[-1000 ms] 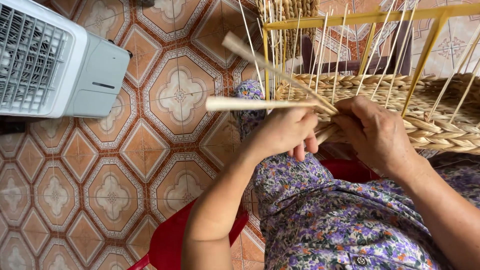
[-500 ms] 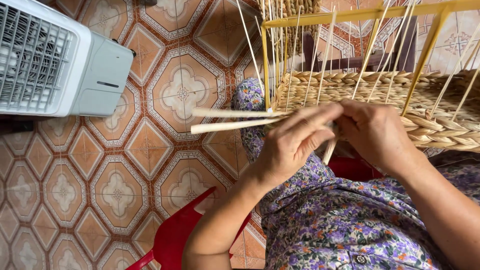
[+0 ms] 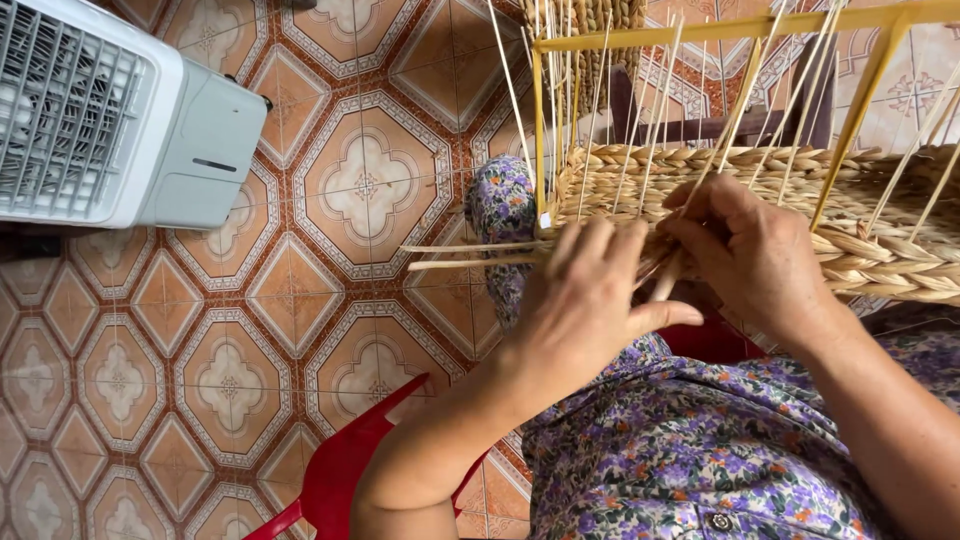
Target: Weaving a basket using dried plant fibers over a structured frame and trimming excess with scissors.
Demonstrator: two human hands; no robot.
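My left hand [image 3: 590,300] and right hand [image 3: 745,255] pinch 2 straw strands [image 3: 470,255]; I fear they slip from the woven basket [image 3: 880,230]

Under you lies a tiled floor [image 3: 250,330], its orange-brown tiles set with cream flower shapes in white borders. A white and grey fan unit [image 3: 110,125] stands on it at the upper left. Your red plastic chair [image 3: 340,465] rests on the tiles at the bottom, with one edge showing beside your lap.
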